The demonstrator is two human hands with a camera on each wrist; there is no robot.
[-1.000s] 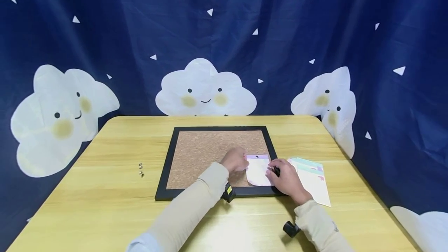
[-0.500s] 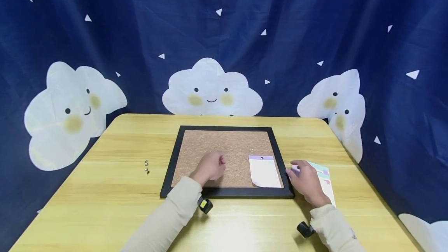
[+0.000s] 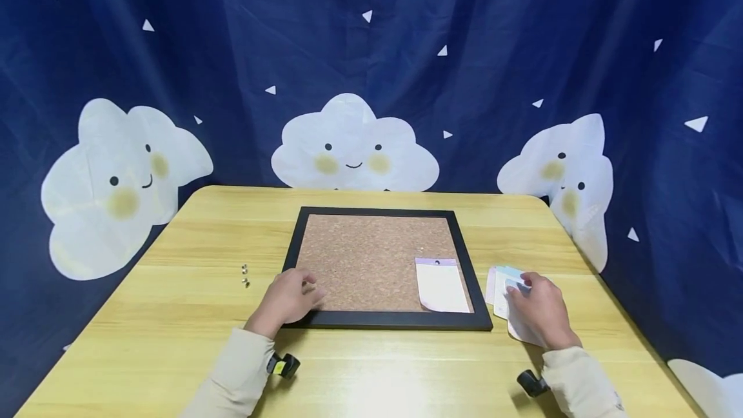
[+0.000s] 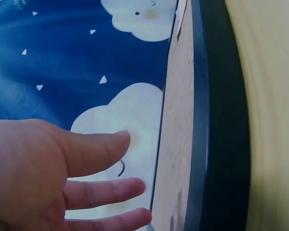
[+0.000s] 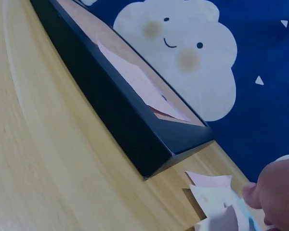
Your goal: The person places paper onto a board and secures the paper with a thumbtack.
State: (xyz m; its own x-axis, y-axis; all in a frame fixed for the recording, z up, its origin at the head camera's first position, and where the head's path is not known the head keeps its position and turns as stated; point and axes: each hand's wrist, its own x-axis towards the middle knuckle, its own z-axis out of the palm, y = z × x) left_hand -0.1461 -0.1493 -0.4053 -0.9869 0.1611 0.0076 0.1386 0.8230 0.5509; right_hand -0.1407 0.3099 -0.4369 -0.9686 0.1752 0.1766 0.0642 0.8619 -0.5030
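A white note sheet with a purple top strip [image 3: 444, 288] lies at the right of the cork board [image 3: 360, 263], a dark pin in its strip. My left hand [image 3: 288, 297] is over the board's lower left corner; in the left wrist view its thumb and fingers [image 4: 106, 191] are spread, holding nothing. At the board's right, my right hand [image 3: 542, 308] is on fanned pastel note sheets [image 3: 499, 292], thumb and fingertips pinching the top sheet. Its grip is partly hidden; in the right wrist view one sheet [image 5: 241, 219] curls up by the hand.
Several small metallic pins [image 3: 245, 275] lie on the wooden table [image 3: 174, 315] left of the board. The board's black frame [image 3: 395, 320] stands raised above the tabletop. A blue curtain with clouds [image 3: 354, 147] hangs behind the table.
My left hand has withdrawn from the pinned sheet leftward to the board's corner, its fingers loosening. My right hand has moved right from that sheet onto the loose sheets, which now lie more spread.
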